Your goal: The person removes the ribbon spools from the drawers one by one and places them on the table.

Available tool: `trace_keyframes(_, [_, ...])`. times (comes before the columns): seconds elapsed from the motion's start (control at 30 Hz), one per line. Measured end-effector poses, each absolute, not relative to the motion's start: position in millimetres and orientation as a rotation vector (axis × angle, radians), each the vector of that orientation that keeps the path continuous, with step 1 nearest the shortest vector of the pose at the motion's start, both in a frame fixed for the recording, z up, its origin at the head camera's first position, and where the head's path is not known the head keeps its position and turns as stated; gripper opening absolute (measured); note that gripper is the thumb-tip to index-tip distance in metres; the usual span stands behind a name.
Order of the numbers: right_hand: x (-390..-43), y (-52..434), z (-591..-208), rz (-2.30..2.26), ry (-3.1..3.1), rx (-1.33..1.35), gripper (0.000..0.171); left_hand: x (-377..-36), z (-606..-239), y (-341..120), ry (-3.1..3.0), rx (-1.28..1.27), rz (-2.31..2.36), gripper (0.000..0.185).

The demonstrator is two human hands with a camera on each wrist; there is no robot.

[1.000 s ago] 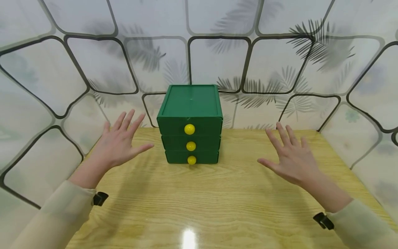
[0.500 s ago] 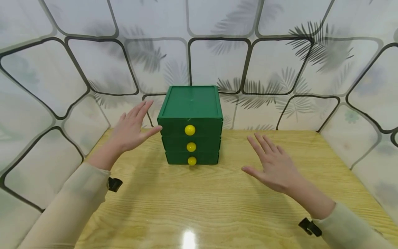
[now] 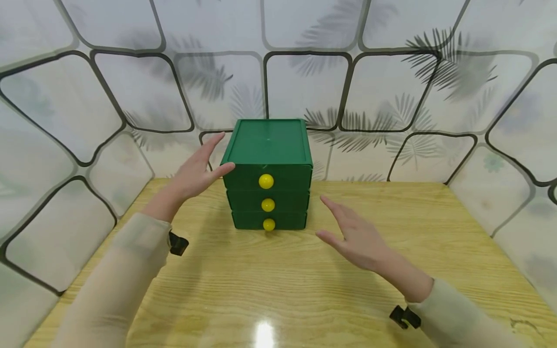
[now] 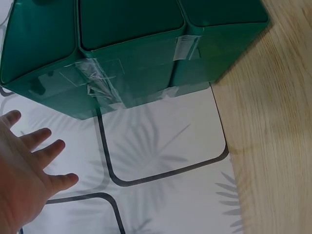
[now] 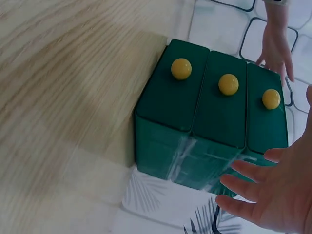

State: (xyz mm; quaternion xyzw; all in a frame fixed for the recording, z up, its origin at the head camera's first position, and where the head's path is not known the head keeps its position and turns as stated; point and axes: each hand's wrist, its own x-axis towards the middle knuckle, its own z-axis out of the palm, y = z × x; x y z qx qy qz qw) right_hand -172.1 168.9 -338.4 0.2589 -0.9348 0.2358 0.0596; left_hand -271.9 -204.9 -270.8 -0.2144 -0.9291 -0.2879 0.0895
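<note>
A green drawer box (image 3: 270,140) with three stacked drawers stands at the back of the wooden table. Each drawer front bears one round yellow knob (image 3: 266,181). My left hand (image 3: 196,171) is raised beside the box's upper left, fingers straight and thumb overlapping its front corner in the head view. To the right and nearer the front, my right hand (image 3: 354,237) hovers with straight fingers pointing toward the box. Neither hand holds anything. In the left wrist view, clear tape (image 4: 100,83) joins the drawers along the box's side (image 4: 141,73).
Patterned white panels with dark outlines and grey leaves form the back wall (image 3: 304,87) and both sides. The wooden table (image 3: 278,270) spreads in front of the box, with a bright reflection near its front. A black strap piece (image 3: 178,243) sits at the left wrist.
Both hands have moved inward toward the box from either side, the left also rising and reaching farther forward. The drawer box has stayed put with its drawers closed.
</note>
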Motion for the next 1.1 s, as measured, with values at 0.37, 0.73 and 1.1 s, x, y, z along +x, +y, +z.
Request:
trace_keyframes(0.37, [-179,133,-350,1.062,-2.843,0.798,0.068,-281,-276,-201,-2.725,-0.621,-1.07,0.076])
trace_keyframes(0.73, [-188,107,-349,1.376,-2.788,0.798,0.064,-288,-280,-204,-2.696,-0.698,-1.269,0.067])
trace_keyframes(1.1, [-198,84,-343,1.641,-2.684,0.805,0.056,-295,-289,-201,-2.612,-0.785,-1.566,0.06])
